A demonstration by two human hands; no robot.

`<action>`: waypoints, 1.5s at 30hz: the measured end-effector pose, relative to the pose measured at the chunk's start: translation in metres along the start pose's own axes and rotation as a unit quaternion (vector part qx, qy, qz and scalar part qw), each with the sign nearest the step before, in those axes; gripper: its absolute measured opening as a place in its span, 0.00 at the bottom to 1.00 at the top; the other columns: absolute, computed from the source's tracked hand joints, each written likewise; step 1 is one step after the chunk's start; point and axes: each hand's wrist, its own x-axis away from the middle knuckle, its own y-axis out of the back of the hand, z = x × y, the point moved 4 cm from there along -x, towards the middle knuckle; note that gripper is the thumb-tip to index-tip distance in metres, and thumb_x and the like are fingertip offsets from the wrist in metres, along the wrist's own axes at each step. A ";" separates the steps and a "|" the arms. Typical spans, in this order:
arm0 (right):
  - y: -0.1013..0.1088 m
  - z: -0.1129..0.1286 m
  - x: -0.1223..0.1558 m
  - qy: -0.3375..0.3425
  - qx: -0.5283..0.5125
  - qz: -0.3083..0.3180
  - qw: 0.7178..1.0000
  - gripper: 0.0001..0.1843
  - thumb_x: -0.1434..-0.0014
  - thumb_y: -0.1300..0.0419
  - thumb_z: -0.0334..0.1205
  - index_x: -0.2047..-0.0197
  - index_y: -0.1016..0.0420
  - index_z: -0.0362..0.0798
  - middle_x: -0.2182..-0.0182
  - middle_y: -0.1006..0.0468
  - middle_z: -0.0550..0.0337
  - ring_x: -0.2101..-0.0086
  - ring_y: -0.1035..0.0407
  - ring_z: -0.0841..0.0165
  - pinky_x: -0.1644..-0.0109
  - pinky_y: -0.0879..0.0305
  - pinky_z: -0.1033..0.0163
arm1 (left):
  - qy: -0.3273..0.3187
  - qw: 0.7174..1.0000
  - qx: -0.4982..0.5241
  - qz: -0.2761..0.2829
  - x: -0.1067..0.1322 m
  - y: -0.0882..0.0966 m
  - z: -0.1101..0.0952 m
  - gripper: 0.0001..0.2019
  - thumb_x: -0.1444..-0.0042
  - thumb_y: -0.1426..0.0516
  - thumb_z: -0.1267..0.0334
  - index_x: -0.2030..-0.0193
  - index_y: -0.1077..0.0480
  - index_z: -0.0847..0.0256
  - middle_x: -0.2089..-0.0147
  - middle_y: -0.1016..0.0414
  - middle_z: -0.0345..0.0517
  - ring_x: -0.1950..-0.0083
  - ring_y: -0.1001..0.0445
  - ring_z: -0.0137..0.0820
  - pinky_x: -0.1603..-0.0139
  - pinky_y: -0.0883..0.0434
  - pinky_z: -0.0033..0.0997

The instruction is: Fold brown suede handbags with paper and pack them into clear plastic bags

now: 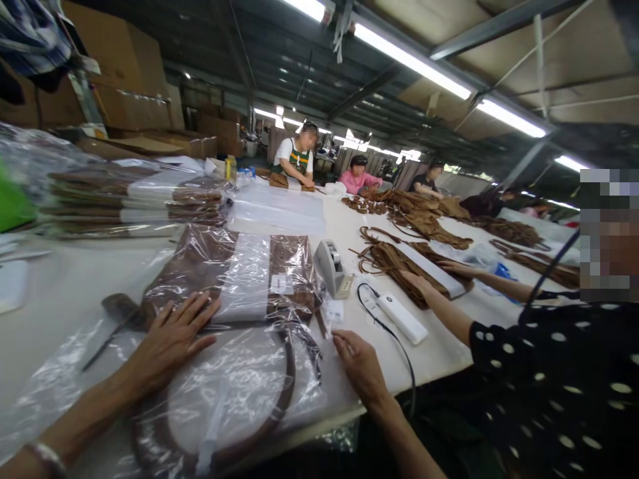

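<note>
My left hand (172, 336) lies flat with fingers spread on a clear plastic bag (239, 392) that holds a brown leather strap looped inside. My right hand (358, 362) is at the bag's right edge, fingers pinched on a small white label (333, 314) near the bag's corner. Just beyond lies another bagged brown leather piece (239, 276) with a white paper band across it.
A grey tape dispenser (330, 266) and a white handheld device with a black cable (402, 318) lie right of the bags. A neighbour in a dotted black top (554, 386) reaches over brown straps (399, 266). Stacked bagged goods (134, 199) sit at left. Other people work at the far end.
</note>
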 end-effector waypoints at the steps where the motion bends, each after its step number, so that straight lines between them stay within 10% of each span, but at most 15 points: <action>1: 0.009 -0.005 -0.006 -0.037 0.002 -0.025 0.999 0.18 0.33 0.49 0.46 0.53 0.21 0.49 0.54 0.19 0.52 0.53 0.25 0.59 0.45 0.32 0.56 | -0.002 1.000 -0.002 -0.017 -0.002 0.003 -0.001 0.31 0.33 0.58 0.42 0.29 0.42 0.53 0.27 0.44 0.51 0.27 0.46 0.49 0.30 0.51 0.59; 12: -0.006 -0.034 -0.087 -0.299 -0.105 -0.034 0.948 0.35 0.52 0.34 0.39 0.41 0.36 0.42 0.70 0.22 0.59 0.71 0.27 0.64 0.70 0.34 0.65 | -0.089 0.987 0.077 -0.107 -0.031 0.036 -0.091 0.25 0.35 0.52 0.42 0.38 0.30 0.48 0.33 0.33 0.47 0.31 0.38 0.46 0.29 0.48 0.56; 25: 0.028 -0.027 -0.040 -0.278 -0.435 -0.094 0.851 0.29 0.62 0.29 0.46 0.59 0.35 0.49 0.78 0.42 0.74 0.81 0.49 0.79 0.80 0.55 0.73 | -0.079 0.959 0.266 -0.058 0.003 0.055 -0.120 0.19 0.37 0.44 0.53 0.40 0.29 0.45 0.36 0.30 0.45 0.36 0.30 0.41 0.34 0.34 0.46; 29: 0.033 0.022 -0.004 -0.185 -0.526 -0.102 0.824 0.28 0.59 0.25 0.47 0.57 0.30 0.50 0.75 0.38 0.71 0.80 0.49 0.79 0.79 0.54 0.72 | 0.009 0.884 0.465 0.041 -0.003 0.082 -0.145 0.16 0.37 0.46 0.54 0.46 0.25 0.50 0.43 0.23 0.47 0.43 0.25 0.39 0.40 0.28 0.37; 33: 0.015 0.074 0.025 -0.139 -0.518 -0.096 0.839 0.24 0.53 0.26 0.48 0.55 0.27 0.51 0.74 0.35 0.69 0.81 0.46 0.79 0.80 0.52 0.71 | 0.120 0.723 0.663 0.154 -0.015 0.093 -0.173 0.22 0.40 0.42 0.52 0.42 0.28 0.58 0.43 0.24 0.52 0.42 0.27 0.40 0.40 0.31 0.38; 37: -0.007 0.101 0.047 -0.117 -0.462 -0.087 0.875 0.23 0.50 0.27 0.49 0.54 0.26 0.51 0.73 0.31 0.66 0.79 0.40 0.76 0.78 0.44 0.69 | 0.158 0.580 0.788 0.131 -0.020 0.090 -0.186 0.25 0.44 0.38 0.49 0.46 0.27 0.65 0.51 0.22 0.53 0.48 0.25 0.40 0.46 0.30 0.36; 45: -0.022 0.114 0.043 -0.124 -0.428 0.022 0.895 0.27 0.48 0.31 0.57 0.51 0.24 0.49 0.74 0.28 0.64 0.78 0.37 0.72 0.76 0.40 0.67 | 0.197 0.594 0.771 0.117 -0.009 0.084 -0.180 0.14 0.44 0.39 0.58 0.56 0.27 0.66 0.62 0.23 0.46 0.62 0.27 0.32 0.59 0.32 0.29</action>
